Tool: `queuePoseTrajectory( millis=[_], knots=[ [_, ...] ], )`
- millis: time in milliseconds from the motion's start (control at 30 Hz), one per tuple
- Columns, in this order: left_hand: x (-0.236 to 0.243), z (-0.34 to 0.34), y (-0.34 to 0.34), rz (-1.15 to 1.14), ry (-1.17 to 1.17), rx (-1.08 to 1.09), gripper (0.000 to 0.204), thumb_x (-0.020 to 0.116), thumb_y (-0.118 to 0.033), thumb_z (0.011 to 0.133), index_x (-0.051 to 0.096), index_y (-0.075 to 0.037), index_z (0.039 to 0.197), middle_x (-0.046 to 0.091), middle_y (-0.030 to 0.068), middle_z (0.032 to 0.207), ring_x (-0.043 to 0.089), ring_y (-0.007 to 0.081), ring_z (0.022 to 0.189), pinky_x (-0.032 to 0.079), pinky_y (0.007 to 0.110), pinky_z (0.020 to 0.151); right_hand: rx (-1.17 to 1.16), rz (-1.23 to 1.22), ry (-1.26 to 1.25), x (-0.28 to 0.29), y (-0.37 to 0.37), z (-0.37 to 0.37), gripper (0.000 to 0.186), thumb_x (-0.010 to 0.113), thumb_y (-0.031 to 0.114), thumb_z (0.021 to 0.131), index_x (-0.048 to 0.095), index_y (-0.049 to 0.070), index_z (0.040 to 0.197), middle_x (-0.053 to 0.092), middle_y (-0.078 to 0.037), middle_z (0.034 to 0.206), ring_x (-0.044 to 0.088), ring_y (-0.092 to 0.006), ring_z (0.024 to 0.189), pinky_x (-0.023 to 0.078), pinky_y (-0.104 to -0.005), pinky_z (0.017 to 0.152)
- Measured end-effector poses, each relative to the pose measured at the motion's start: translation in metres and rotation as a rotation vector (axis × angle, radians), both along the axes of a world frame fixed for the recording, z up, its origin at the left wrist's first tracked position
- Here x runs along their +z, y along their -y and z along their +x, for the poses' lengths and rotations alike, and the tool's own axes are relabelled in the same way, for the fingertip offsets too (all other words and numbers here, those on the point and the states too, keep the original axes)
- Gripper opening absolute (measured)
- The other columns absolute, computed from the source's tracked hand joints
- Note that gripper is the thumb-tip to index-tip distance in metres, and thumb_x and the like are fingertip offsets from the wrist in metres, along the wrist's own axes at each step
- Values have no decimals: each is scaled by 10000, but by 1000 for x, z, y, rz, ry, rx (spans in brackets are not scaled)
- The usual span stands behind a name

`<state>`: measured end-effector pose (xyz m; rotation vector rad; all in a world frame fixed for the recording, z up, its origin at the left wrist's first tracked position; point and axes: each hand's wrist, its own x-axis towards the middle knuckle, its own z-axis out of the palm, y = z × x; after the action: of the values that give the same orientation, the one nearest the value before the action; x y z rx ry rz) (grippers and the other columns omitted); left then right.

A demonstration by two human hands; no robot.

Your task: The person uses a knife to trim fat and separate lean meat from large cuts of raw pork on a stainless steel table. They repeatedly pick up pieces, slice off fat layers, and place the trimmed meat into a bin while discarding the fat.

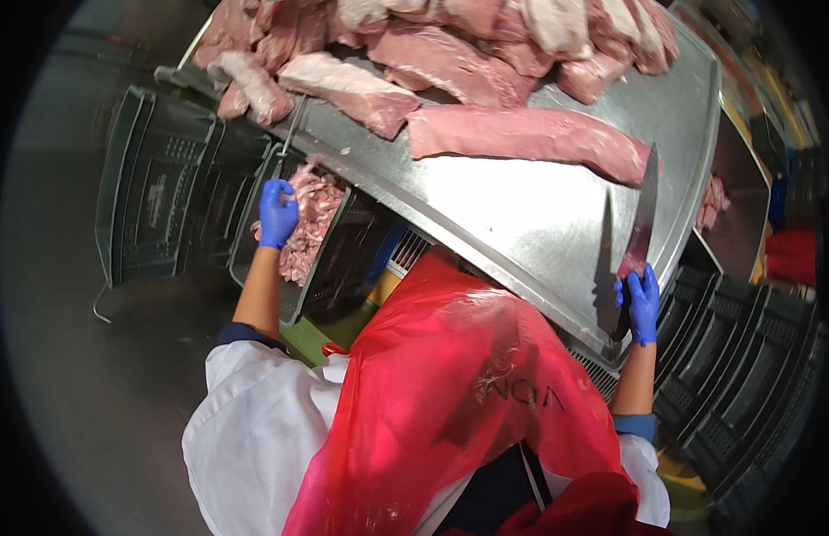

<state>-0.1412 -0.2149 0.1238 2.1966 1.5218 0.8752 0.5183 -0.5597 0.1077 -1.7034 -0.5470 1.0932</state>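
My left hand (279, 214), in a blue glove, is closed over the crate of trimmings at the table's left edge. From its fist a thin metal meat hook (293, 125) reaches up over the table rim; the grip is mostly hidden. My right hand (643, 308), also gloved in blue, grips a long, broad knife (645, 210) by its dark handle. The blade points away from me, its tip by the right end of a long pink loin of meat (531, 138). Left of this loin lies a paler, fat-covered piece (352, 89).
Many meat pieces (450, 62) are heaped at the far side of the metal table (486, 205). Below its left edge, a dark crate holds meat trimmings (312, 223). Dark plastic crates (164, 192) stand at left, and stacked crates (736, 357) at right. My red apron (468, 357) meets the near edge.
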Motion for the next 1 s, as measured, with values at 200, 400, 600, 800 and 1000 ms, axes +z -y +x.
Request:
queuePoseTrajectory(
  millis=[200,400,600,800,1000],
  knots=[
    [-36,-90,-22,-41,-503,403,252,670,-90,694,594,-45,931,595,171,1013,578,379,960,471,423,891,155,39,-15,29,-107,-34,153,558,156,1008,556,56,1124,641,-69,764,571,-113,561,452,-236,494],
    [-2,114,-83,295,-245,-141,437,743,-211,733,627,-38,1117,624,196,1216,574,412,1138,456,495,984,15,100,-19,11,-102,-44,163,576,210,1016,559,60,1080,648,-91,766,578,-141,530,466,-259,474],
    [-55,311,-129,-122,-322,-587,690,769,-413,691,579,-30,1233,624,216,1200,594,402,1112,475,474,970,-137,85,-12,14,-73,-60,150,575,177,1013,550,43,1078,637,-103,782,579,-153,557,467,-267,466],
    [-59,349,-72,-529,-493,-1032,904,787,-596,638,552,-42,1312,642,233,1211,614,400,1120,472,467,981,-308,-82,54,18,11,-87,83,569,142,1008,569,60,998,625,-67,715,563,-122,534,449,-254,471],
    [-64,477,-93,-664,-219,-877,528,754,-469,777,682,-34,1068,700,198,1060,678,298,938,520,399,844,-506,-66,2,20,40,-104,70,561,121,1012,563,51,1021,629,-73,722,557,-126,521,440,-261,461]
  ],
)
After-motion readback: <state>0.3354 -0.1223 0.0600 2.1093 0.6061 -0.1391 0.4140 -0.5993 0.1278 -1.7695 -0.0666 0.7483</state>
